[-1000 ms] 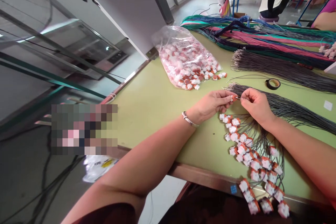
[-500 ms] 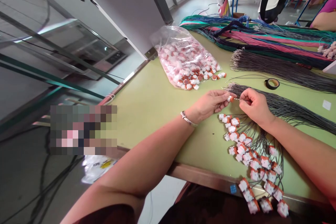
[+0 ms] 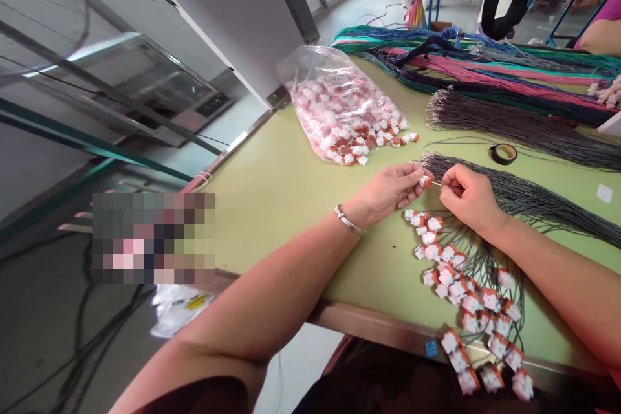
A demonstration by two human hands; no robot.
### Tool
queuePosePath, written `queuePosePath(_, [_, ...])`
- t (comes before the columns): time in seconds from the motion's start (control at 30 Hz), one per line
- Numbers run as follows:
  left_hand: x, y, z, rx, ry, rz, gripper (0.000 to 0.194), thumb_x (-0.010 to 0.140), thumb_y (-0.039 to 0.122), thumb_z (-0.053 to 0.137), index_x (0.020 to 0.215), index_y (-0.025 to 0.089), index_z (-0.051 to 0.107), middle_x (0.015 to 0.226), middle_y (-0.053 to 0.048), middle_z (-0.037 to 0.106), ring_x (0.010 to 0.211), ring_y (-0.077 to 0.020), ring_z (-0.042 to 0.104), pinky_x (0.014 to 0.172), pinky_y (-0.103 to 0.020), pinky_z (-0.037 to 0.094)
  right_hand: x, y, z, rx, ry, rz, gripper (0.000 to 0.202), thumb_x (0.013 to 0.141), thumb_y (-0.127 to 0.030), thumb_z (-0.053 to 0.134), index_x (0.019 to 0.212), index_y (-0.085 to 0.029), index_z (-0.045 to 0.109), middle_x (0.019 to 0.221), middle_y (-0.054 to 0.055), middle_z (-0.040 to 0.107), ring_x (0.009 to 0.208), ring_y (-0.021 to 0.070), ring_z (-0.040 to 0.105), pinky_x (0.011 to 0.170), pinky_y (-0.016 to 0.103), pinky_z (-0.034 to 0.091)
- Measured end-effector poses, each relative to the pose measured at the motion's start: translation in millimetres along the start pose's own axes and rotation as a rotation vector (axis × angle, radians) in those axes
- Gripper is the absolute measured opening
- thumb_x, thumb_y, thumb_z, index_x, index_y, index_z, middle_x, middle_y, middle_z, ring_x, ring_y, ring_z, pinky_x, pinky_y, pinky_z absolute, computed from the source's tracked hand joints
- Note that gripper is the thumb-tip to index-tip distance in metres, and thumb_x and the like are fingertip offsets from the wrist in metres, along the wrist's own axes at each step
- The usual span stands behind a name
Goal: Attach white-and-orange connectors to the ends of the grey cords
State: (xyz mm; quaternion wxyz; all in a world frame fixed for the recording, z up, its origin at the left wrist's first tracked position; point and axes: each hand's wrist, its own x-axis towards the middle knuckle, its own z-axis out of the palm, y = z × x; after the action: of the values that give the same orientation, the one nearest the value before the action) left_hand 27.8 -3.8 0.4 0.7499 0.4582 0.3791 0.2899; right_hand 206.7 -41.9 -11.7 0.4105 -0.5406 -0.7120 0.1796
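Note:
My left hand (image 3: 398, 189) pinches a small white-and-orange plug connector (image 3: 425, 181) between thumb and fingers. Just to its right, my right hand (image 3: 468, 197) is closed on a thin wire (image 3: 436, 184), whose metal-tipped end points at the connector's orange side. Whether the tip is inside the connector is too small to tell. Below both hands lie several wired connectors (image 3: 456, 291), white with orange backs, on dark leads; the nearest ones hang over the table edge. Behind my right hand stretches a bundle of dark wires (image 3: 543, 197) with bare metal ends.
A clear plastic bag (image 3: 334, 90) of loose connectors lies open at the back left. A roll of black tape (image 3: 503, 154) sits near a second dark wire bundle (image 3: 514, 123). Coloured wires (image 3: 466, 71) cover the far side. Metal edging (image 3: 369, 326) borders the table.
Both hands stay nearly in place. The connector in my left hand has turned slightly, and my right hand has shifted a little to the left with the wire.

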Motion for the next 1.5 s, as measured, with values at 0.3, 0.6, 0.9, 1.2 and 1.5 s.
queuePosePath(0.3, [0.8, -0.9, -1.0, 0.007, -0.012, 0.005, 0.019, 0.087, 0.03, 0.063, 0.084, 0.011, 0.064, 0.06, 0.002, 0.056, 0.045, -0.0016, 0.044, 0.04, -0.012, 0.031, 0.1, 2.3, 0.7, -0.092, -0.009, -0.026, 0.008, 0.066, -0.013, 0.051, 0.068, -0.021, 0.049, 0.054, -0.005, 0.051, 0.047, 0.0094, 0.041, 0.052, 0.024, 0.035])
queuePosePath(0.6, [4.8, -5.9, 0.0, 0.102, 0.023, 0.079, 0.017, 0.081, 0.024, 0.071, 0.084, 0.008, 0.066, 0.058, 0.001, 0.061, 0.043, -0.0032, 0.049, 0.04, -0.015, 0.039, -1.3, 6.7, 1.7, -0.188, -0.035, -0.105, 0.004, 0.071, -0.017, 0.052, 0.074, -0.021, 0.052, 0.061, -0.001, 0.058, 0.054, 0.0128, 0.05, 0.057, 0.026, 0.038])
queuePosePath(0.9, [4.8, -6.3, 5.5, 0.141, 0.017, 0.047, 0.015, 0.086, 0.021, 0.064, 0.078, 0.009, 0.063, 0.056, 0.002, 0.06, 0.039, -0.0031, 0.049, 0.035, -0.015, 0.035, -0.9, 6.9, 2.9, -0.16, -0.063, -0.077, 0.004, 0.07, -0.018, 0.052, 0.073, -0.02, 0.054, 0.061, 0.0, 0.059, 0.054, 0.0131, 0.051, 0.057, 0.026, 0.039])
queuePosePath(1.2, [4.0, -4.3, 5.9, 0.086, 0.031, 0.059, 0.017, 0.088, 0.019, 0.062, 0.074, 0.009, 0.061, 0.059, 0.0, 0.062, 0.044, -0.0027, 0.051, 0.042, -0.013, 0.04, 3.2, 3.6, -0.4, 0.058, -0.052, 0.081, 0.004, 0.067, -0.019, 0.052, 0.068, -0.019, 0.056, 0.054, -0.003, 0.054, 0.048, 0.0098, 0.043, 0.049, 0.024, 0.035])
queuePosePath(1.5, [3.2, -4.6, 7.0, 0.066, 0.029, 0.018, 0.021, 0.089, 0.021, 0.061, 0.071, 0.01, 0.057, 0.06, 0.0, 0.062, 0.042, -0.0026, 0.05, 0.04, -0.014, 0.04, 3.4, 4.7, 2.0, 0.011, -0.033, 0.065, 0.004, 0.064, -0.017, 0.051, 0.065, -0.02, 0.053, 0.054, -0.004, 0.052, 0.049, 0.0097, 0.042, 0.052, 0.025, 0.035])
